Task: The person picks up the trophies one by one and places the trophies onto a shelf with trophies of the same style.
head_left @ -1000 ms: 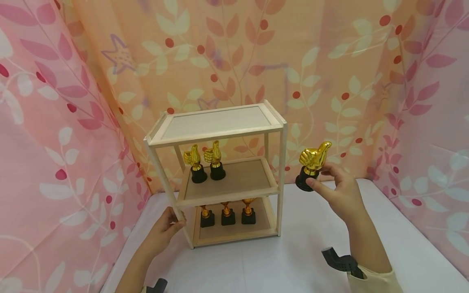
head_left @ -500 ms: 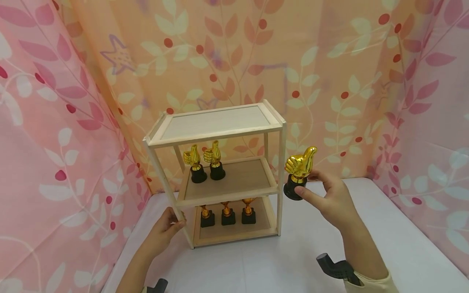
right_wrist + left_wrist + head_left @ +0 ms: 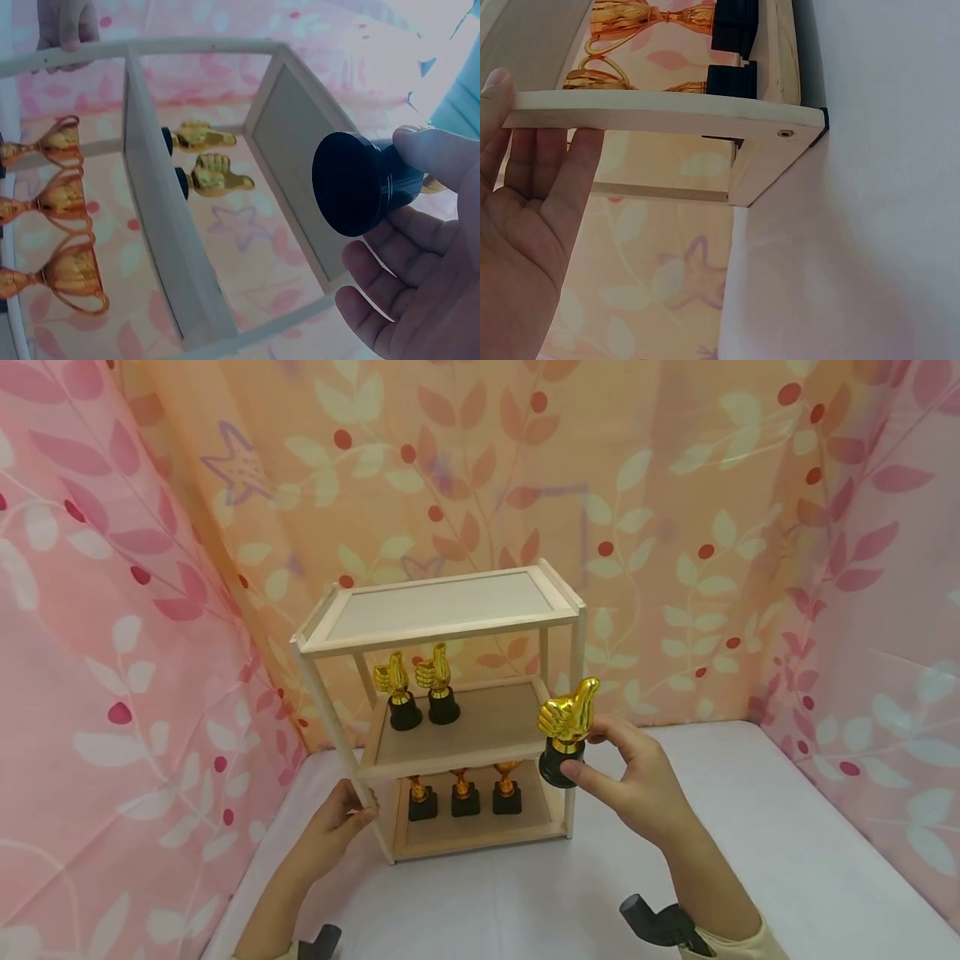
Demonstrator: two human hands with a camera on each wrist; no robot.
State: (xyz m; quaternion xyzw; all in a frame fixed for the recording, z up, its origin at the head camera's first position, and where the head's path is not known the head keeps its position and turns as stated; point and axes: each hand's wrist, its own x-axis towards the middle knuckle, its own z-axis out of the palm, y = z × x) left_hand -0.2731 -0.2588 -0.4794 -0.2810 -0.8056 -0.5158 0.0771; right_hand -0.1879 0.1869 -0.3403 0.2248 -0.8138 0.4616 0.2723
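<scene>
My right hand (image 3: 637,781) pinches the black base of a gold thumbs-up trophy (image 3: 567,727) between thumb and fingers. It holds the trophy upright in the air, in front of the right front post of a wooden three-tier shelf (image 3: 442,770). In the right wrist view the round underside of the black base (image 3: 349,184) faces the camera. My left hand (image 3: 333,831) grips the shelf's left front post low down; the left wrist view shows fingers on one side of the post (image 3: 667,112) and the thumb on the other.
Two more thumbs-up trophies (image 3: 403,693) stand at the left of the middle tier. On the bottom tier, three gold cup trophies (image 3: 465,797) stand in a row. The shelf rests on a white-covered table (image 3: 480,902), with patterned curtains (image 3: 675,527) behind and at both sides.
My right hand has carried the thumbs-up trophy leftward and slightly down, from beside the shelf to in front of its right post. The left hand keeps its grip on the post.
</scene>
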